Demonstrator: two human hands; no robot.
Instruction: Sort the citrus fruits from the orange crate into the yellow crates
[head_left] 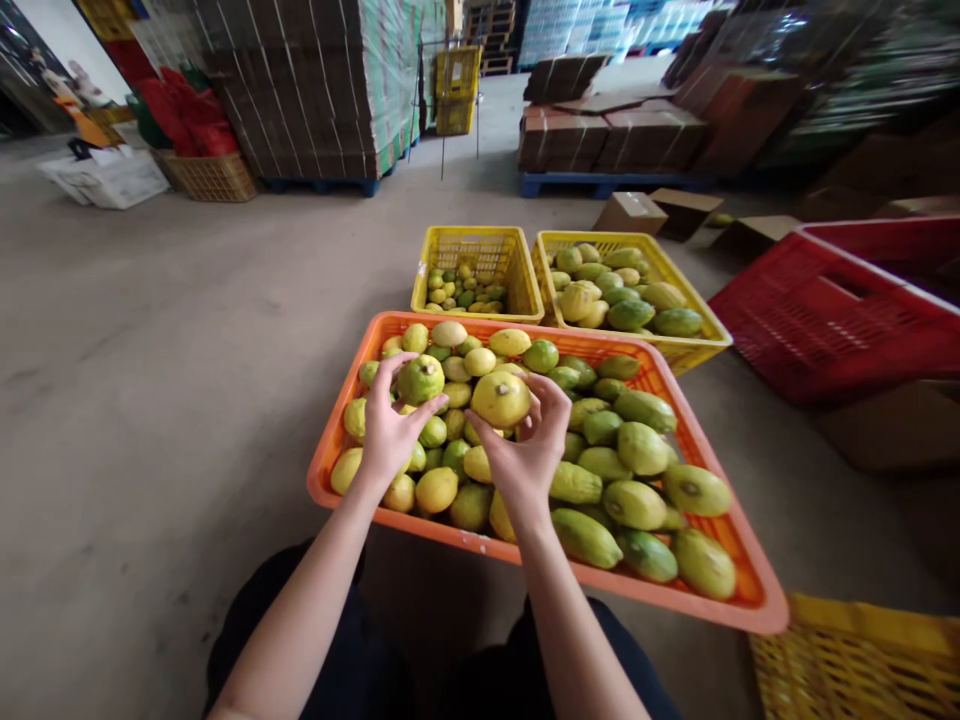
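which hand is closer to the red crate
Right. The right hand holds a yellow fruit over the orange tray, left of the red crate; the left hand, with a greener fruit, is farther left.

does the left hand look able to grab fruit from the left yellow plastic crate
Probably not as is: the left hand pinches a round green-yellow fruit, though the crate looks open on top.

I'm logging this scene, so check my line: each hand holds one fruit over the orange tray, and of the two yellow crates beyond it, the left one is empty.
Wrong on the left yellow crate: the head view shows fruit inside. Each hand, left and right, does hold one fruit over the orange tray.
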